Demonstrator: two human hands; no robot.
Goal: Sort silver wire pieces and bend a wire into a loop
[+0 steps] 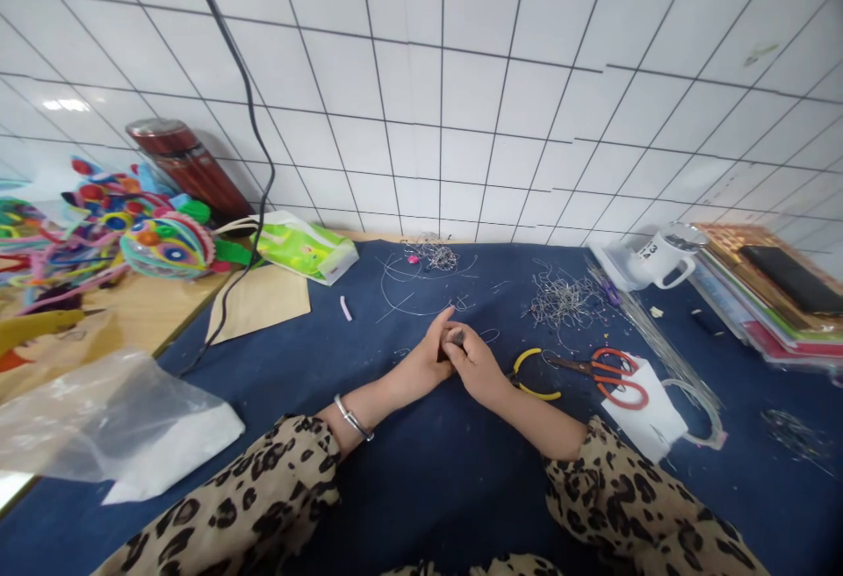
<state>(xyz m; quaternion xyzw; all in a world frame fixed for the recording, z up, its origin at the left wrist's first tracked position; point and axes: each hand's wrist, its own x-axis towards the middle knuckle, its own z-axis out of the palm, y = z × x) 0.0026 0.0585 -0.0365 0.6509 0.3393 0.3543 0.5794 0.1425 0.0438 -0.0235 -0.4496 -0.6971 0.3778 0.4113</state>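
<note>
Above the middle of the dark blue cloth, my left hand (pixel 427 356) and my right hand (pixel 478 367) meet, fingers closed together. A small dark grey thing (pixel 456 338) shows between the fingertips; its kind cannot be made out. One finger of my left hand points up, while the others curl around that thing with my right hand's fingers. Thin loose wires (pixel 461 302) lie just beyond the hands. Pliers with yellow handles (pixel 540 396) rest right beside my right wrist, their jaws partly hidden. Touching them are scissors with orange handles (pixel 625 380).
A tangled wire pile (pixel 563 302) and long straight wires (pixel 665 343) lie to the right, near a white mug (pixel 666 258) and stacked books (pixel 770 295). On the left are a green packet (pixel 306 248), a brown envelope (pixel 263 302), a plastic bag (pixel 132 414) and a black cable (pixel 248 93).
</note>
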